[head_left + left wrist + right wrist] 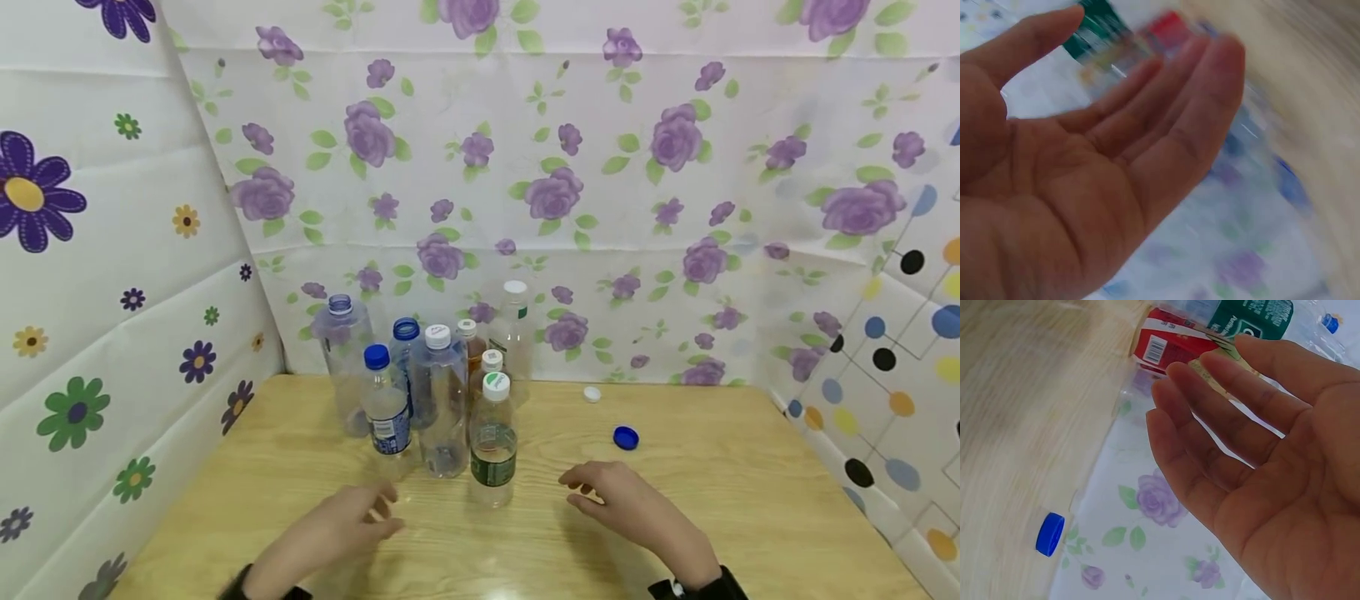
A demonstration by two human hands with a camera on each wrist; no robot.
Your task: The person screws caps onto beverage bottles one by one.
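My left hand hovers over the table's near left part, fingers loosely bent and holding nothing. On the other side, my right hand is held low with relaxed fingers, also holding nothing. Between them stands a clear bottle with a white cap and green label, the nearest of a group. Just left of it are a tall clear bottle with a white cap and a blue-capped bottle. In the right wrist view, a red-labelled bottle lies beyond the fingertips. The left wrist view is blurred.
Behind stand an uncapped clear bottle, a bluish uncapped bottle, an amber bottle and a tall white-capped bottle. A blue cap and a white cap lie right on the wooden table. Flowered sheets surround it.
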